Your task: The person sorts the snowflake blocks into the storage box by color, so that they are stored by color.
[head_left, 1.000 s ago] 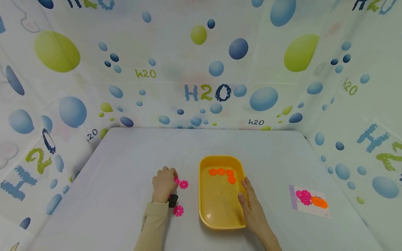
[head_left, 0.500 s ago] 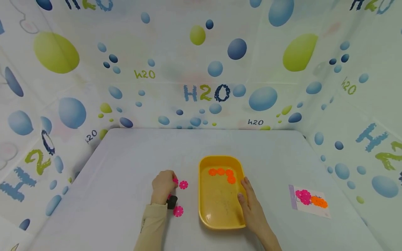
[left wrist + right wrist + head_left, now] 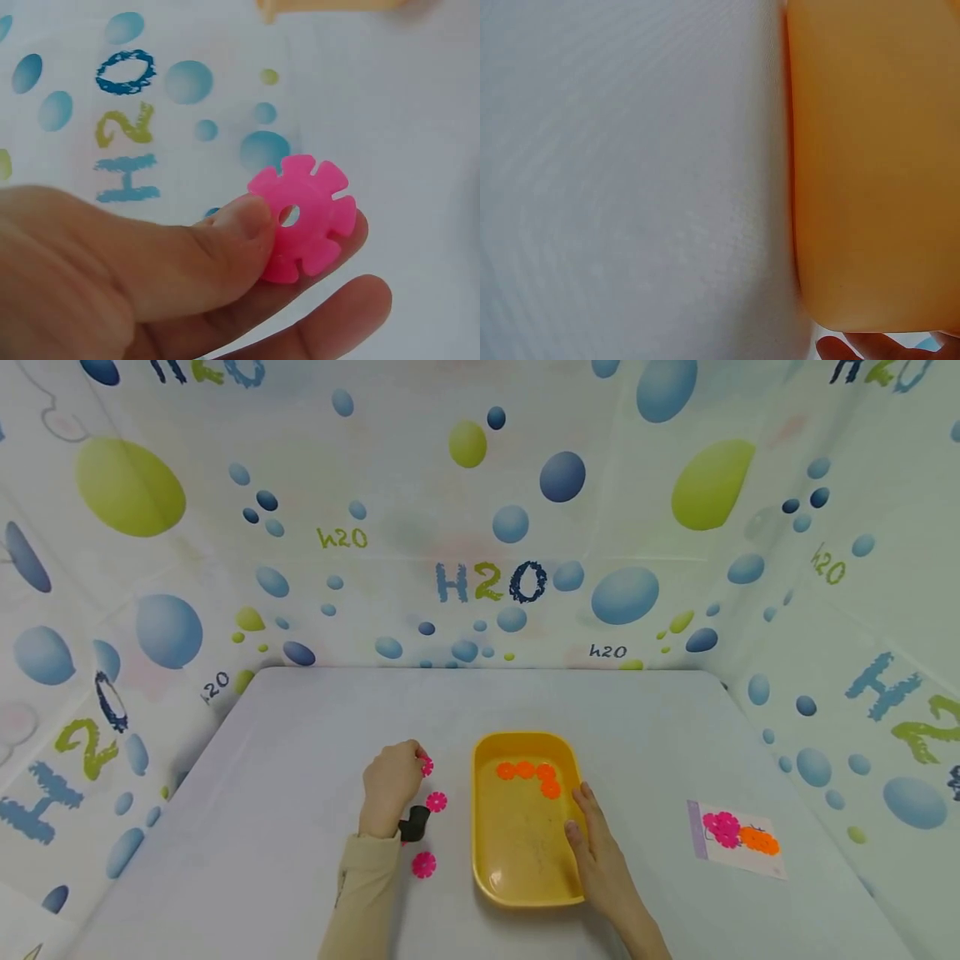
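Note:
My left hand pinches a pink notched disc between thumb and index finger, and the left wrist view shows its central hole and slotted rim. Another pink disc lies on the table just right of that hand, and a further pink disc sits nearer the front. A sliver of pink also shows by the left wrist, mostly hidden. My right hand rests with straight fingers along the right side of a yellow tray. Several orange discs lie in the tray's far part, in a bent row.
To the right on the white table lies a card picturing pink and orange discs. A black wrist strap piece sits at my left wrist. A curtain printed with bubbles and "H2O" stands behind and on both sides.
My left hand has lifted a pink disc from beside the other one and moved it slightly away from me. The right hand stays at the tray.

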{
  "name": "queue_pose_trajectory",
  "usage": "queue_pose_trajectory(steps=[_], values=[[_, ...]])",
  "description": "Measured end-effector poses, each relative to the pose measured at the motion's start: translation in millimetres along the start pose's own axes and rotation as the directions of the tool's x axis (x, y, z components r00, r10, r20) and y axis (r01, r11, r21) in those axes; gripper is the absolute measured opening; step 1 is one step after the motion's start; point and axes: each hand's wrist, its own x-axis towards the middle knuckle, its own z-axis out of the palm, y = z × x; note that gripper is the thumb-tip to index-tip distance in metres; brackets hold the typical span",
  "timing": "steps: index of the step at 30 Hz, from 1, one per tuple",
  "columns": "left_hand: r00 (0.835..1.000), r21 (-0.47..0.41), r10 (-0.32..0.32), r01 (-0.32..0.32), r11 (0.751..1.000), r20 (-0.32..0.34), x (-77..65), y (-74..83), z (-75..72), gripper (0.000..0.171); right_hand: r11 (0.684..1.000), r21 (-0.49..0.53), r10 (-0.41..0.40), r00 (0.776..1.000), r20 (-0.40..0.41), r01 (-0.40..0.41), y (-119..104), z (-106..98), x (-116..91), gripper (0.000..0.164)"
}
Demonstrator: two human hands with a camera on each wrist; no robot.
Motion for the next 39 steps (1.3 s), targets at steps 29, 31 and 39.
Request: queue_pose_trajectory(steps=[29,31,39], values=[[0.941,0.135,0.277,-0.306,0.942,0.196,-3.9,129.8,55.4,0.028,1.0,-0.001,-0.002,1.0,-0.024,0.002,-0.1,1.7,0.4,0.051],[0.936,0.135,0.25,-0.289,0.948,0.247,-4.9,133.6,63.3,0.026,1.0,0.0,-0.01,0.999,-0.033,0.01,0.2,2.0,0.5,0.051],[0.918,0.191,0.241,-0.31,0.931,0.315,-2.7,139.2,87.8,0.02,1.0,-0.008,-0.027,0.999,-0.045,0.027,-0.1,1.5,0.4,0.049]])
